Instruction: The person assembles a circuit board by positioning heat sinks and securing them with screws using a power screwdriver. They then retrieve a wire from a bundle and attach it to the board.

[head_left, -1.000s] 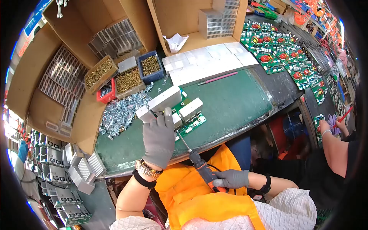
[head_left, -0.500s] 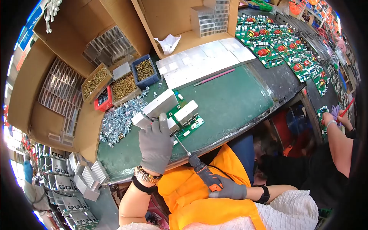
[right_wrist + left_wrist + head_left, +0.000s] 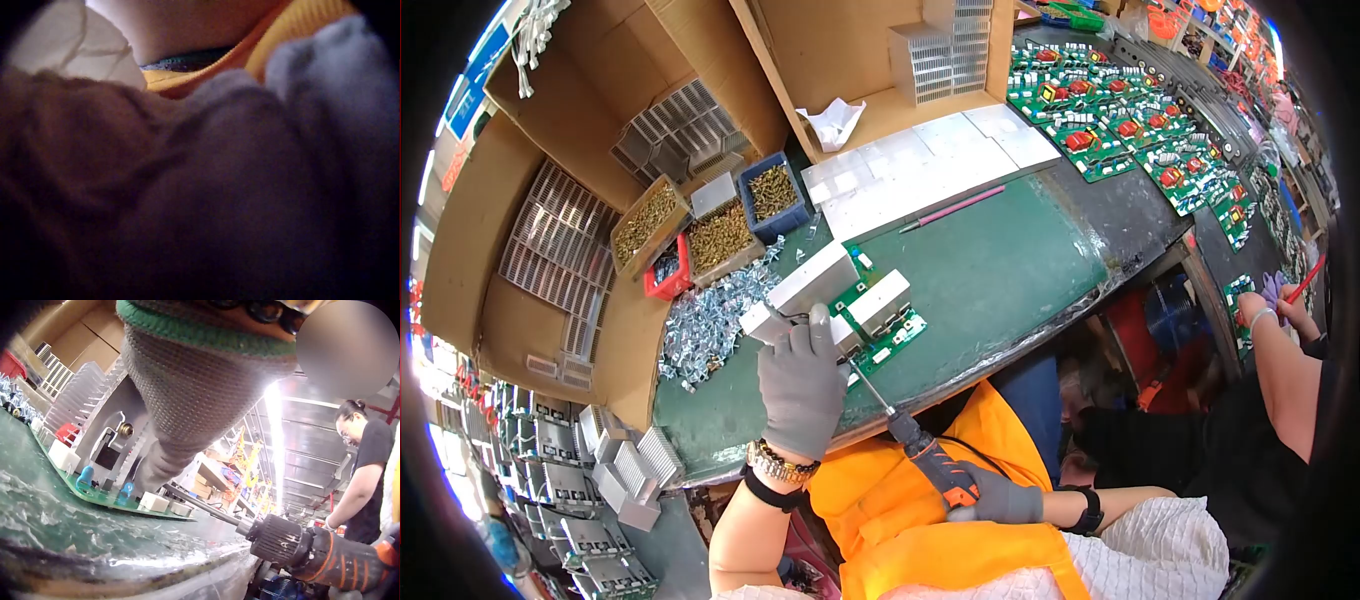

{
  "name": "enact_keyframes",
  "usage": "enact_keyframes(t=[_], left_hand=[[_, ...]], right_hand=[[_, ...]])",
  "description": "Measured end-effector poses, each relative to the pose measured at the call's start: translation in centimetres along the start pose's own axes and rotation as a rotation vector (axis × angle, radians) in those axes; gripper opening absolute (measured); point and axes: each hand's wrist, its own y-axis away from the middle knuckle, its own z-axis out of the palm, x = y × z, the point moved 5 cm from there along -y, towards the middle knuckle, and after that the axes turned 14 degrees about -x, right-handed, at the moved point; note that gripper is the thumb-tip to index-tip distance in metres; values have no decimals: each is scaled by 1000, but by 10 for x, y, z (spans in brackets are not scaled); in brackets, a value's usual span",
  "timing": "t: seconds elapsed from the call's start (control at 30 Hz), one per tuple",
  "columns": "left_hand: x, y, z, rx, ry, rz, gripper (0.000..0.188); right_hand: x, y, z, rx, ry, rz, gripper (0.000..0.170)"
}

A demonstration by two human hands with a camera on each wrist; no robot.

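In the head view my gloved left hand (image 3: 802,385) grips a silver heat sink (image 3: 762,322) on a green circuit board (image 3: 910,332), fingers curled at its near side. Taller heat sinks stand on the same board. My gloved right hand (image 3: 1005,497) holds an orange-and-black electric screwdriver (image 3: 932,462) near the apron, its long bit reaching the board's near edge beside the left hand. The left wrist view shows a brass-coloured screw (image 3: 126,430) and a metal clip against a finned heat sink (image 3: 81,394). Dark, blurred cloth fills most of the right wrist view.
Loose metal clips (image 3: 710,325) lie left of the board, below bins of brass screws (image 3: 722,232). Cardboard boxes (image 3: 840,50) of heat sinks stand behind. Flat silver plates (image 3: 930,165) and a pink pen (image 3: 952,208) lie farther back. Another person works at the right.
The screwdriver and right hand have shifted slightly left and up in view, the bit staying at the board's near side. The left hand keeps its hold; the scene has shifted with the head.
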Motion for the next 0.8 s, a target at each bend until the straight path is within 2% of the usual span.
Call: enact_keyframes(t=[0.07, 0.13, 0.17, 0.27, 0.4, 0.5, 0.57, 0.6, 0.67, 0.8], left_hand=[[-1, 1, -1, -8, 18, -5, 82], [-1, 1, -1, -41, 12, -3, 81], [0, 1, -1, -41, 15, -2, 81], [1, 2, 0, -19, -26, -2, 80], [0, 2, 1, 15, -57, 15, 81], [0, 3, 5, 11, -54, 1, 82], [-1, 1, 6, 56, -106, -1, 82], [0, 1, 2, -34, -47, -27, 82], [0, 3, 5, -22, -52, -20, 82], [-2, -1, 4, -1, -68, -18, 83]], right_hand=[[3, 1, -6, 19, 111, -32, 75], [-2, 1, -10, -130, 151, -59, 65], [-10, 2, -16, -129, 151, -58, 65], [-28, 3, -22, -350, 507, 247, 60], [-43, 1, -25, -434, 599, 385, 64], [-37, -3, -26, -509, 614, 448, 64], [-39, 0, -25, -469, 556, 423, 69], [-33, -2, -26, -502, 495, 383, 72], [-23, 1, -23, -539, 434, 343, 76], [-11, -1, -22, -478, 340, 268, 82]])
